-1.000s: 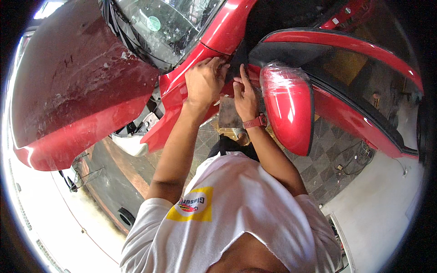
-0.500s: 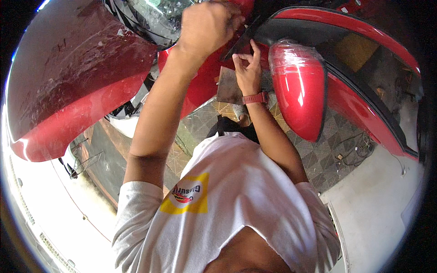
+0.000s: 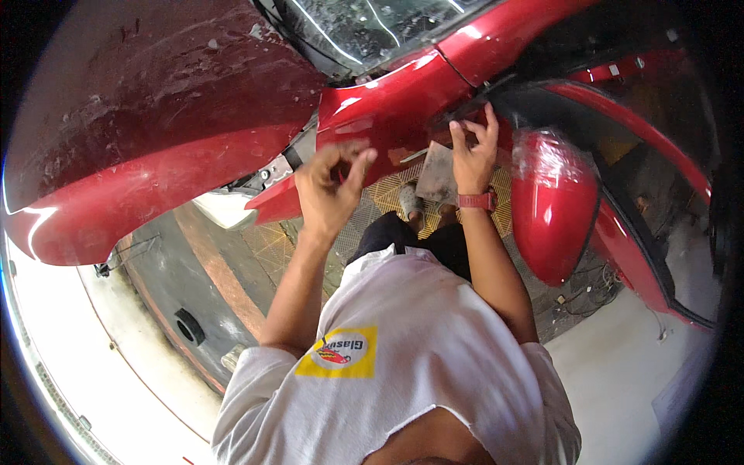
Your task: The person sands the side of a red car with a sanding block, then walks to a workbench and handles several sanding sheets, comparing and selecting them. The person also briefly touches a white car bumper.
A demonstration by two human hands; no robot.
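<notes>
We've got our left hand (image 3: 328,190) kinda curled near the red fender (image 3: 380,108), right hand (image 3: 474,161) beside the plastic-wrapped mirror (image 3: 552,221).

- Head view: looks steeply down from head height, the wearer's white shirt (image 3: 442,333) filling 6 o'clock.
- Faces the red fender (image 3: 376,116) toward 12 o'clock.
- Near but wide: fisheye, edges bending at its dark rim.

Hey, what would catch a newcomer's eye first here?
Probably the glossy red side mirror, partly wrapped in clear plastic, just right of the right hand. Next, the large red panel with a dull, marked surface at upper left. Between them, the blurred left hand overlaps the red car body in view.
</notes>
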